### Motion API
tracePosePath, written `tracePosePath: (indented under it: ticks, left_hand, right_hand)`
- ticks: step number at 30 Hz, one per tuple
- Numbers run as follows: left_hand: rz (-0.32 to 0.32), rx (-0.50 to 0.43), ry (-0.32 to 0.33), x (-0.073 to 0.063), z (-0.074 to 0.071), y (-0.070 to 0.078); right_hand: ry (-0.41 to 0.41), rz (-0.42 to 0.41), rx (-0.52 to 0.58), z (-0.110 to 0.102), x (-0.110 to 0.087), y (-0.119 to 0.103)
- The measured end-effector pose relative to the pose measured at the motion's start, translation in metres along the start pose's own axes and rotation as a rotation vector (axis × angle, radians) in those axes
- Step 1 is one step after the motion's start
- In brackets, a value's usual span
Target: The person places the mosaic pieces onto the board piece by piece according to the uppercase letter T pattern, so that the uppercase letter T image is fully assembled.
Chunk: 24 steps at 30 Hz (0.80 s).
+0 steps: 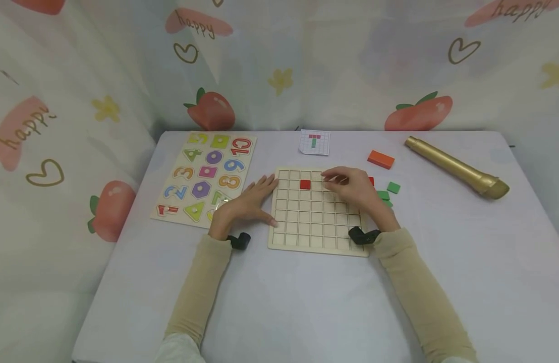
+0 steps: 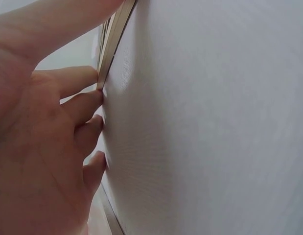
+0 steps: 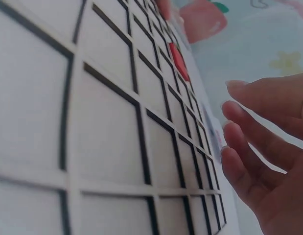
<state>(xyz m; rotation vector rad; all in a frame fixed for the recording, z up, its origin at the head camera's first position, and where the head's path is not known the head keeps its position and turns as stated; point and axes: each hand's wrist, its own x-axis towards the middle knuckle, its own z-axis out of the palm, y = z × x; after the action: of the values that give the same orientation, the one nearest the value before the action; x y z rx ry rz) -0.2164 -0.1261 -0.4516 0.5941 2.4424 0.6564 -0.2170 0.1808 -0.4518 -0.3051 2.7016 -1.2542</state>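
Note:
A square wooden grid board [image 1: 298,227] lies flat on the table, with one red square tile [image 1: 305,184] in an upper cell. My left hand [image 1: 246,204] rests at the board's left edge, its fingers spread and its thumb on the lower left side; the left wrist view shows fingertips against the board's edge [image 2: 112,39]. Above the board's upper right part hovers my right hand [image 1: 355,190], fingers slightly bent. In the right wrist view that hand [image 3: 268,161] shows no tile at its fingertips, and the red tile sits farther off in the grid.
Right of the board lie several green tiles [image 1: 393,187], a partly hidden red tile [image 1: 371,180] and an orange-red block [image 1: 381,160]. A gold tube [image 1: 458,169] lies farther right. Behind the board is a pattern card [image 1: 322,146]; at left, a number-and-shape puzzle [image 1: 170,217].

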Motion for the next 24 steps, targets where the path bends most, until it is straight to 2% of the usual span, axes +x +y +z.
tracePosePath:
  ticks: [4,11,18,24]
  left_hand:
    - [0.010,-0.013,-0.005,0.001,0.001,0.001]
    - [0.013,-0.022,-0.016,0.001,0.000,0.002]
    - [0.010,-0.006,-0.011,-0.002,0.000,0.002]
    - [0.021,-0.012,0.002,-0.004,-0.001,0.001]
  right_hand:
    - [0.050,0.001,-0.025,-0.009,-0.006,0.002]
    - [0.089,0.016,-0.030,-0.023,-0.013,0.004]
    - [0.159,0.004,-0.058,-0.038,-0.017,0.018]
    - [0.159,0.059,-0.074,-0.048,-0.019,0.032]
